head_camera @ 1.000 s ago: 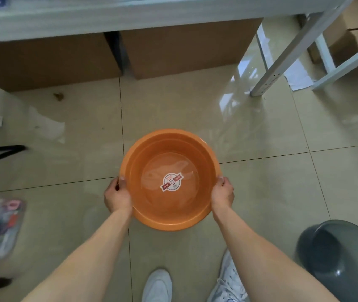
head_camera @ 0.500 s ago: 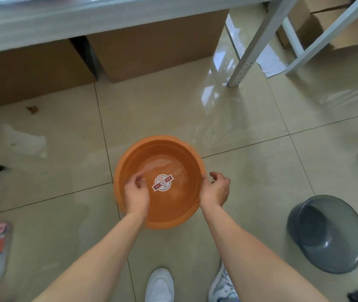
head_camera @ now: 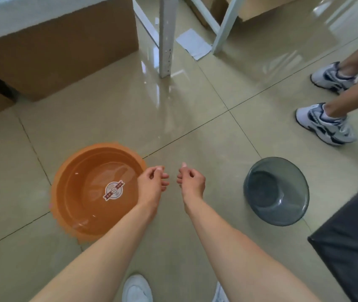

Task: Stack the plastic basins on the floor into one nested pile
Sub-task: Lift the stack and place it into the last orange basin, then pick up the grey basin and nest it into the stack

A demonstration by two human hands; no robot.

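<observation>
Orange basin (head_camera: 90,192) and grey basin (head_camera: 276,190) sit mouth-up; both grips loosely curled, empty.

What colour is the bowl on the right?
The basin is see-through grey, shown best in the head view.

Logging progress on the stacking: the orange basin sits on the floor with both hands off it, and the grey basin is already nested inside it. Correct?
Not quite. The head view shows the grey basin standing apart on the floor, right of the orange basin, not nested. Left hand and right hand are indeed empty.
</observation>
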